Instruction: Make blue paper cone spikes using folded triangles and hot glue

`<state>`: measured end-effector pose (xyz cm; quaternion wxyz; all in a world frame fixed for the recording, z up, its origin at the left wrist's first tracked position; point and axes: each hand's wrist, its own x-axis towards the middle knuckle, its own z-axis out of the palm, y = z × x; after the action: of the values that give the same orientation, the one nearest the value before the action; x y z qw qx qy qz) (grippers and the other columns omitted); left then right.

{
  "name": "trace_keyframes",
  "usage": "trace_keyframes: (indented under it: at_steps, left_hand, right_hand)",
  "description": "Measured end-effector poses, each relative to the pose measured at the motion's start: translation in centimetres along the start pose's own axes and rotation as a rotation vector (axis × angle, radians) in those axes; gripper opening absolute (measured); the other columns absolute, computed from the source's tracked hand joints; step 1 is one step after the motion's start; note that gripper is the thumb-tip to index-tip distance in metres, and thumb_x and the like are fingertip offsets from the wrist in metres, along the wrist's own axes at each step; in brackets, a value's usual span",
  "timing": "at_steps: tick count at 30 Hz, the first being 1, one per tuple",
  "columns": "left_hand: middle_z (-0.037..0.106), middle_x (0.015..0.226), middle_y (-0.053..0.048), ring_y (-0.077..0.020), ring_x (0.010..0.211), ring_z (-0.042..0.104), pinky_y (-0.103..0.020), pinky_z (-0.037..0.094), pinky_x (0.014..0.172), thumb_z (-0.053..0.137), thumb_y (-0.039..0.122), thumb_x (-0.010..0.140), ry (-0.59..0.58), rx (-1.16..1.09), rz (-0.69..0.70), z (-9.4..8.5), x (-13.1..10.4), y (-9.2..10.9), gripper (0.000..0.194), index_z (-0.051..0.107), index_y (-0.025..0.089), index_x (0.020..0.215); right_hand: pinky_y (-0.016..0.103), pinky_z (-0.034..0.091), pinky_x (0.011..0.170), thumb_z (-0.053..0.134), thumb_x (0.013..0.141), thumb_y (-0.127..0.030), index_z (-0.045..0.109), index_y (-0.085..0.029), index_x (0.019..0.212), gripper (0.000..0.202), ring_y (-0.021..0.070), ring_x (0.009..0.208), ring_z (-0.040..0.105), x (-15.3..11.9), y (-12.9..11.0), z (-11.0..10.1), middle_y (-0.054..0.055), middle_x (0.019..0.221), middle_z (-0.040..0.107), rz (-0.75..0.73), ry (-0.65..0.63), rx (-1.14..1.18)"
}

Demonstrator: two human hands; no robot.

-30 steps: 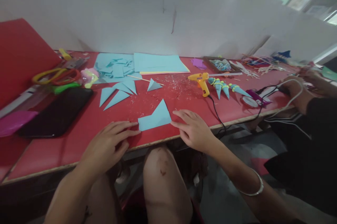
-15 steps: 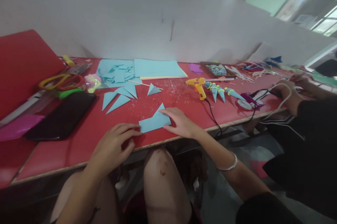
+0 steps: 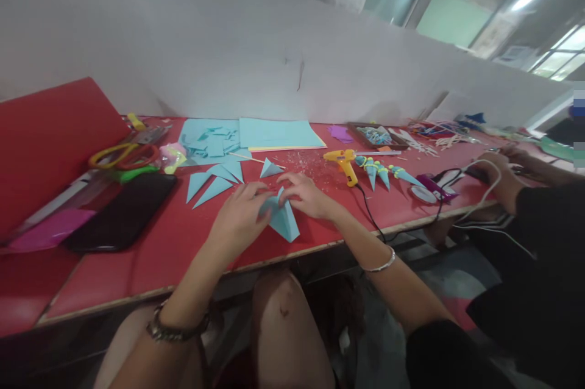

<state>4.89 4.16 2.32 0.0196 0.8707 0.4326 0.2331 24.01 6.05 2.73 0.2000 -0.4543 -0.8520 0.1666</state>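
Observation:
A folded piece of light blue paper (image 3: 285, 223) stands at the near part of the red table, one end angled toward the edge. My left hand (image 3: 247, 209) grips its left side, fingers closed and a little blurred. From the right, my right hand (image 3: 307, 195) pinches the paper's upper part between thumb and fingers. Just beyond my hands lies a small folded paper cone (image 3: 270, 168) by a thin wooden stick (image 3: 249, 158). Several folded blue triangles (image 3: 214, 189) rest to the left of it.
Blue sheets (image 3: 281, 133) and paper scraps (image 3: 217, 142) lie along the wall. A black phone (image 3: 121, 212) and scissors (image 3: 114, 156) are at left. Rightward are a yellow glue gun (image 3: 343, 164) with its cord, decorated cones (image 3: 371, 172), a tray (image 3: 377, 136) and another person's hands (image 3: 498, 172).
The paper, flat before with a raised corner, is now turned and lifted into a fold. My left hand has moved right onto it. The view has tilted up slightly.

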Motion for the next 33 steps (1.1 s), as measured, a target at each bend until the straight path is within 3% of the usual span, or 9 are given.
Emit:
trace_keyframes:
  at_steps: [3, 5, 10, 13, 16, 20, 24, 28, 33]
  left_hand:
    - [0.058, 0.11, -0.009, -0.0216, 0.099, 0.056, -0.033, 0.047, 0.083, 0.048, 0.019, 0.08, -0.218, 0.02, -0.113, 1.9, 1.2, 0.0, 0.029, 0.061, 0.017, 0.106]
    - [0.057, 0.107, -0.01, -0.0218, 0.096, 0.056, -0.032, 0.047, 0.078, 0.046, 0.021, 0.083, -0.291, 0.034, -0.173, 2.7, 1.5, 0.1, 0.029, 0.061, 0.015, 0.107]
    - [0.055, 0.103, -0.01, -0.0196, 0.094, 0.056, -0.031, 0.046, 0.08, 0.041, 0.02, 0.085, -0.296, 0.046, -0.16, 3.3, 1.4, 0.4, 0.036, 0.055, 0.016, 0.118]
    - [0.054, 0.103, -0.011, -0.0204, 0.092, 0.056, -0.033, 0.046, 0.08, 0.036, 0.019, 0.087, -0.283, 0.087, -0.124, 3.4, 1.2, 0.6, 0.04, 0.052, 0.014, 0.123]
    - [0.055, 0.105, -0.013, -0.0216, 0.093, 0.055, -0.034, 0.047, 0.078, 0.034, 0.018, 0.088, -0.275, 0.143, -0.123, 3.5, 1.1, 1.1, 0.042, 0.05, 0.013, 0.126]
    - [0.054, 0.11, -0.013, -0.0245, 0.1, 0.053, -0.036, 0.048, 0.077, 0.033, 0.016, 0.088, -0.288, 0.253, -0.141, 3.4, 1.0, 2.1, 0.043, 0.046, 0.014, 0.129]
    - [0.054, 0.113, -0.012, -0.0245, 0.103, 0.052, -0.035, 0.048, 0.077, 0.031, 0.018, 0.09, -0.302, 0.327, -0.153, 3.4, 0.9, 2.4, 0.042, 0.045, 0.016, 0.129]
    - [0.054, 0.114, -0.013, -0.0259, 0.102, 0.053, -0.038, 0.049, 0.075, 0.03, 0.017, 0.089, -0.301, 0.35, -0.134, 3.4, 0.9, 2.6, 0.043, 0.045, 0.015, 0.13]
    - [0.056, 0.111, -0.014, -0.0269, 0.099, 0.054, -0.04, 0.049, 0.074, 0.03, 0.014, 0.088, -0.27, 0.36, -0.126, 3.4, 1.0, 2.8, 0.043, 0.048, 0.013, 0.127]
  right_hand:
    - [0.033, 0.036, 0.089, 0.043, 0.071, -0.006, 0.07, -0.017, 0.071, 0.029, 0.0172, 0.093, 0.053, 0.8, 1.6, 0.5, 0.006, 0.095, 0.058, 0.031, 0.018, 0.106]
    - [0.028, 0.039, 0.082, 0.037, 0.069, -0.003, 0.069, -0.016, 0.07, 0.034, 0.0137, 0.08, 0.055, 1.0, 2.4, 0.8, 0.004, 0.082, 0.061, 0.103, 0.01, 0.246]
    - [0.023, 0.042, 0.072, 0.034, 0.07, -0.007, 0.067, -0.014, 0.068, 0.034, 0.0114, 0.07, 0.056, 0.9, 2.9, 1.3, 0.002, 0.07, 0.063, 0.37, 0.168, 0.458]
    - [0.023, 0.042, 0.07, 0.043, 0.075, -0.019, 0.065, -0.014, 0.068, 0.024, 0.0123, 0.073, 0.057, 0.7, 2.6, 1.6, 0.002, 0.072, 0.064, 0.385, 0.233, 0.504]
    - [0.023, 0.042, 0.067, 0.05, 0.074, -0.026, 0.063, -0.015, 0.078, 0.017, 0.0122, 0.072, 0.057, 0.5, 2.4, 2.2, 0.002, 0.076, 0.064, 0.365, 0.218, 0.527]
    - [0.024, 0.041, 0.064, 0.045, 0.078, -0.023, 0.059, -0.018, 0.095, 0.023, 0.0103, 0.06, 0.052, 0.0, 1.9, 2.7, -0.003, 0.067, 0.059, 0.446, 0.218, 0.419]
    - [0.031, 0.038, 0.079, 0.042, 0.081, -0.022, 0.056, -0.021, 0.101, 0.024, 0.0124, 0.062, 0.053, -0.6, 1.0, 2.8, -0.006, 0.058, 0.055, 0.467, 0.213, 0.2]
    - [0.04, 0.027, 0.093, 0.04, 0.084, -0.02, 0.056, -0.021, 0.103, 0.025, 0.0148, 0.072, 0.056, -1.0, 0.4, 3.1, -0.004, 0.063, 0.06, 0.463, 0.188, 0.048]
    - [0.044, 0.02, 0.098, 0.039, 0.084, -0.02, 0.056, -0.022, 0.104, 0.026, 0.0165, 0.082, 0.058, -1.3, 0.8, 3.5, -0.001, 0.073, 0.064, 0.455, 0.203, 0.008]
